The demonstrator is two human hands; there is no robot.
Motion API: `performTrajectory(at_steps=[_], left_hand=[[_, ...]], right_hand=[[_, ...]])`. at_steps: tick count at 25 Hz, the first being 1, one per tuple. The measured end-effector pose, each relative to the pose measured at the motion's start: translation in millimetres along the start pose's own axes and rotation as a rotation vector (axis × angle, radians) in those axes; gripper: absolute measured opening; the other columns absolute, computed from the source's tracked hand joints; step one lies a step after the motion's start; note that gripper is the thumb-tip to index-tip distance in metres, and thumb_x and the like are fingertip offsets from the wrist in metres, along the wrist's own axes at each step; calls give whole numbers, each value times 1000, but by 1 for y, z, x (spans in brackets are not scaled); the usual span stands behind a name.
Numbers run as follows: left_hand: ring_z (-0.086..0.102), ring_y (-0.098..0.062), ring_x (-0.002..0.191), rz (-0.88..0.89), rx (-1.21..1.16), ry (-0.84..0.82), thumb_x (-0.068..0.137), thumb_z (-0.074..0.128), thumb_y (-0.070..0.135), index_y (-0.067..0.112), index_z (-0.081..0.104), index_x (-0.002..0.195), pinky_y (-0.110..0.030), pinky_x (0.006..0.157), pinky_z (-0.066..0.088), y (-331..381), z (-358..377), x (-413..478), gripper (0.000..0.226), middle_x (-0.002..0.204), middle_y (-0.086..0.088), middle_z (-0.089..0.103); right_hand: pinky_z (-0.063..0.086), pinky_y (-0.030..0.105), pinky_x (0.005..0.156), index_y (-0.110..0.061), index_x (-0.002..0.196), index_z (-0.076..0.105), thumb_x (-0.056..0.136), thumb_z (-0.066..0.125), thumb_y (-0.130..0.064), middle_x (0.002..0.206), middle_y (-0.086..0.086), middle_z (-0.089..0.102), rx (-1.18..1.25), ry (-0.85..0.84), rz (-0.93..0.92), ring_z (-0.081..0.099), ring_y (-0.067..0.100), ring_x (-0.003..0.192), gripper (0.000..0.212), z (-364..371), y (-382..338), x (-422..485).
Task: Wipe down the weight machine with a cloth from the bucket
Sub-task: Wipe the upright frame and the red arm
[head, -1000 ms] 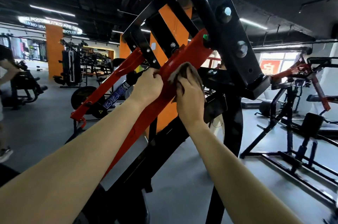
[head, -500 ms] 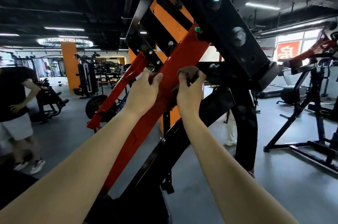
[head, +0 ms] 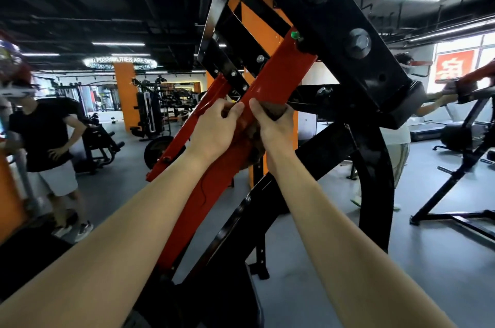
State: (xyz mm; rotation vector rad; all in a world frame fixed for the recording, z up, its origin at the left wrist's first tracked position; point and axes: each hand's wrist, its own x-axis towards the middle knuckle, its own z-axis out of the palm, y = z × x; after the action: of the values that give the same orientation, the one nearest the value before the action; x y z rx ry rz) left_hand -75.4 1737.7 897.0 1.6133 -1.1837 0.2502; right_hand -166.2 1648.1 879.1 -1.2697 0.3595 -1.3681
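**A:** Left hand [head: 214, 130] and right hand [head: 277, 132] both sit a little lower on the red arm [head: 276, 78] than a second ago, farther from its green cap [head: 294, 35]. What grips what?

**B:** Left curls round the arm's 9 o'clock edge, thumb across the front. Right curls round the 3 o'clock edge, pinching the brown cloth [head: 270, 111] against the metal.

**A:** So the cloth is where?

**B:** Bunched under the right fingers, mid-view, on the weight machine [head: 340, 14], whose black frame rises toward 1 o'clock.

**A:** Farther off?

**B:** A person in a black shirt [head: 40, 134] at 9 o'clock, an orange pillar [head: 124, 91] at 10, another person [head: 400, 158] behind the frame at 3.
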Motion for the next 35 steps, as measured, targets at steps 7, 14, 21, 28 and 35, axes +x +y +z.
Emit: performTrajectory(at_steps=[7,14,21,28,35], left_hand=[[64,-6,98,-19,13,-2,103,47,56,22,61,124,-26,82,50,-1,2,-1,41,107,10,67],[65,-5,88,-17,19,-14,104,44,57,24,59,125,-26,78,53,1,0,-2,42,100,8,67],[60,-2,79,-31,29,-17,106,41,54,22,56,127,-22,67,48,8,1,-7,41,94,8,65],[64,-12,76,-48,107,-42,108,37,48,23,49,120,-31,64,51,21,2,-5,30,90,2,65],[64,-17,91,-56,155,-132,108,29,48,18,41,133,-37,74,49,34,3,11,40,100,-3,65]], right_hand=[[60,44,93,-19,131,62,78,89,-43,119,1,75,170,-128,95,73,22,107,64,-3,32,-16],[54,30,60,-2,120,61,95,69,-50,66,2,62,341,-42,185,61,16,59,54,-6,25,-20],[51,22,50,-20,80,62,103,40,-62,69,-4,65,558,-9,200,63,11,57,52,-18,-11,-24],[57,43,95,-18,117,66,96,62,-19,112,3,74,182,32,23,70,25,106,22,-14,17,-26],[59,36,79,-25,126,56,99,64,-46,111,3,73,138,124,102,72,22,97,34,-7,-27,31]])
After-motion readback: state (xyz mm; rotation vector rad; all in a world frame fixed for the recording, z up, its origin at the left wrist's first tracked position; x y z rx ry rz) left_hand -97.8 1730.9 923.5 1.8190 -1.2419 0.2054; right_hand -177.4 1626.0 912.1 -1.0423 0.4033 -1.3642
